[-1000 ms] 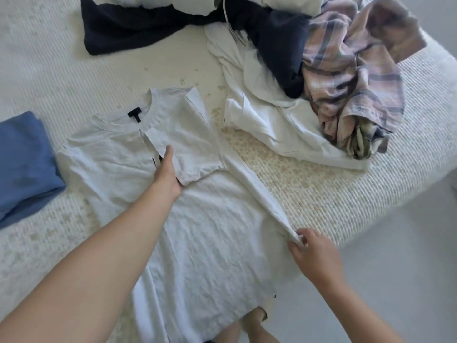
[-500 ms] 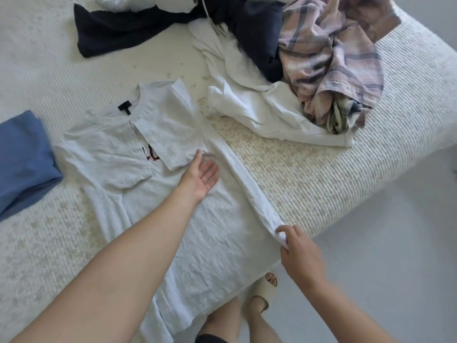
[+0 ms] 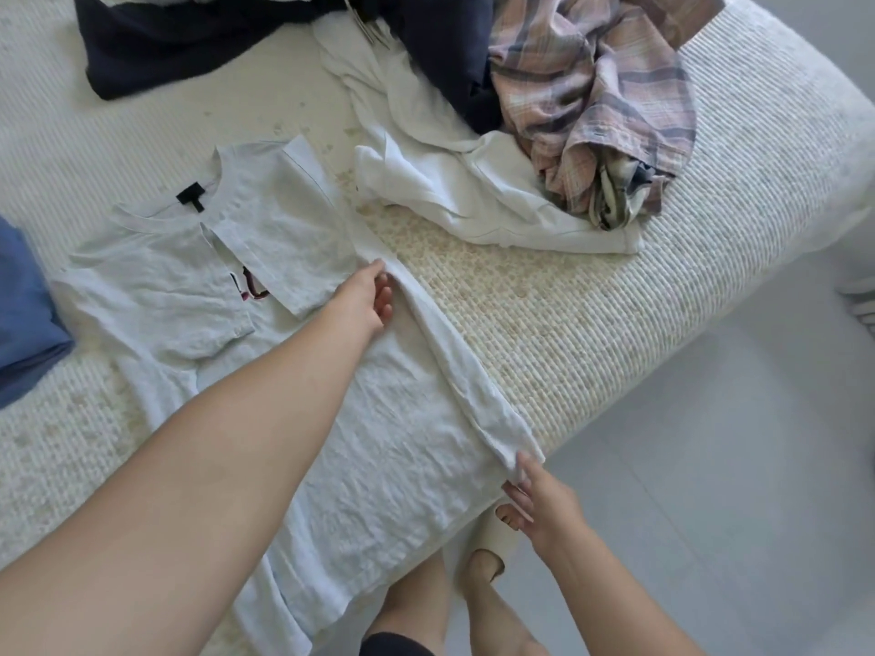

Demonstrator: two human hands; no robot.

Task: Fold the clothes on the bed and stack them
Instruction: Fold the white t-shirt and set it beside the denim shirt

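A white T-shirt [image 3: 379,419] with a black neck label lies flat on the bed [image 3: 615,300], its hem hanging over the near edge. Both sleeves are folded inward, and its right side is turned in as a long narrow strip. My left hand [image 3: 364,295] reaches over the shirt with its thumb touching the upper end of that strip and its fingers loose. My right hand [image 3: 544,504] pinches the strip's lower end at the hem corner, by the bed's edge.
A folded blue garment [image 3: 23,314] sits at the left edge. Behind the T-shirt lies a heap: a crumpled white garment [image 3: 473,196], a plaid shirt [image 3: 592,87] and a navy garment [image 3: 165,40]. Grey floor [image 3: 710,466] lies to the right, with my feet [image 3: 483,561] below.
My left hand has left the folded sleeve and slid right across the shirt to the folded side strip. My right hand has kept hold of the hem corner.
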